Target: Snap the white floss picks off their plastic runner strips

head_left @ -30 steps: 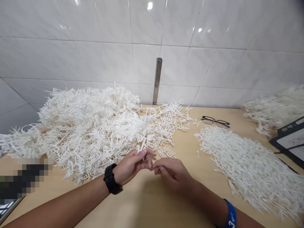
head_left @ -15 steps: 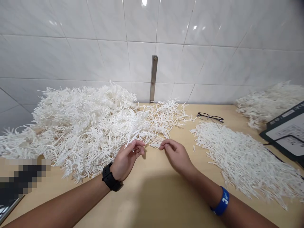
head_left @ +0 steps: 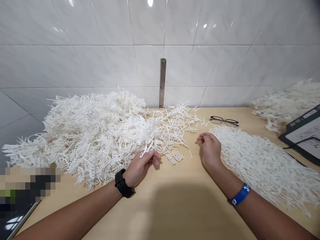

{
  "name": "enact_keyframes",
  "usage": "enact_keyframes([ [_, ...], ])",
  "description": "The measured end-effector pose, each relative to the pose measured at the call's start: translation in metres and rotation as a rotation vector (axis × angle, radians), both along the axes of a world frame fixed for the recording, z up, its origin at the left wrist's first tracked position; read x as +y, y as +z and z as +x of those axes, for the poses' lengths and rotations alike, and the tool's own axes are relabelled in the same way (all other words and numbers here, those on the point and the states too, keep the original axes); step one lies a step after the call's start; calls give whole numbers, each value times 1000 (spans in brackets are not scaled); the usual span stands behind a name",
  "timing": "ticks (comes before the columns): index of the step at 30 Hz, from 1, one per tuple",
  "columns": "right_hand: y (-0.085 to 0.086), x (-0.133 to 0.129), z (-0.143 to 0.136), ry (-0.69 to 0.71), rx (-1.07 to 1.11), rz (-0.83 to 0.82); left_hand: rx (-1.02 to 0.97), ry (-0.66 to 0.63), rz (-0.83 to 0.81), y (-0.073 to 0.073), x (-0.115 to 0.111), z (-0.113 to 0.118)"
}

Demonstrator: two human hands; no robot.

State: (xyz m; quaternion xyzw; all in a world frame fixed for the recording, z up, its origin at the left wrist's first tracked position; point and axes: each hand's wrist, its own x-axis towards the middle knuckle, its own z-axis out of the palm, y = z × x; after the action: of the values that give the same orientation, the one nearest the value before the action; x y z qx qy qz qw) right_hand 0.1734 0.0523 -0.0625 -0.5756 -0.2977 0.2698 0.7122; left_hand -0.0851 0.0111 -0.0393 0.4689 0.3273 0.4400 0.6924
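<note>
Clock positions are read from the centre of my head view, with 12 toward the wall.

Nearest, at 8 o'clock, a dark flat object (head_left: 17,216) lies partly pixelated; I cannot identify it. At 7 o'clock is my left hand (head_left: 140,166), black watch (head_left: 123,184) on its wrist. Its fingers are closed on a white branched strand (head_left: 148,147) – thumb on top – beside the near right edge of the large strand pile (head_left: 95,133). That pile spreads over the bench (head_left: 175,213) around 9 o'clock.

At 4 o'clock is my right hand (head_left: 211,150), blue wristband (head_left: 240,195) behind it. Its fingers are curled narrow above the bench; I cannot tell whether they hold anything. Just beyond it, between 3 and 4 o'clock, lies a flatter pile of short white pieces (head_left: 260,163).

A few small fragments (head_left: 177,156) lie between the hands. Farther out, near 1 o'clock, a loose scatter (head_left: 177,120) of thin strands adjoins the large pile. At 3 o'clock: folded-open glasses (head_left: 224,120), then a dark-edged panel (head_left: 305,133) – tilted – with another white pile (head_left: 287,103) behind. At 12, a metal bracket (head_left: 162,83) stands upright against the tiled wall (head_left: 100,66).
</note>
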Motion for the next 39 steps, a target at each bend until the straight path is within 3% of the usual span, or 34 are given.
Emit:
enact_keyframes([
  [4, 10, -11, -11, 190, 144, 7, 4, 7, 9, 1, 0, 1],
  [10, 20, -31, -34, 728, 291, -205, 7, 16, 0, 0, 1, 0],
  [12, 17, -31, -37, 710, 257, -178, 11, 15, 4, -1, 1, 0],
  [21, 2, -6, -7, 123, 138, -87, 23, 16, 2, 1, 0, 0],
  [27, 5, -2, 5, -86, -69, -59, 24, 14, 12, -1, 1, 0],
  [30, 11, -13, -6, -23, -206, 90, 43, -24, 15, -3, 2, -1],
  [36, 15, -48, -37, 481, -540, 164, 108, -92, 40, -6, 5, -2],
  [39, 14, -58, -43, 597, -679, 251, 217, -186, 121, -7, 3, -1],
])
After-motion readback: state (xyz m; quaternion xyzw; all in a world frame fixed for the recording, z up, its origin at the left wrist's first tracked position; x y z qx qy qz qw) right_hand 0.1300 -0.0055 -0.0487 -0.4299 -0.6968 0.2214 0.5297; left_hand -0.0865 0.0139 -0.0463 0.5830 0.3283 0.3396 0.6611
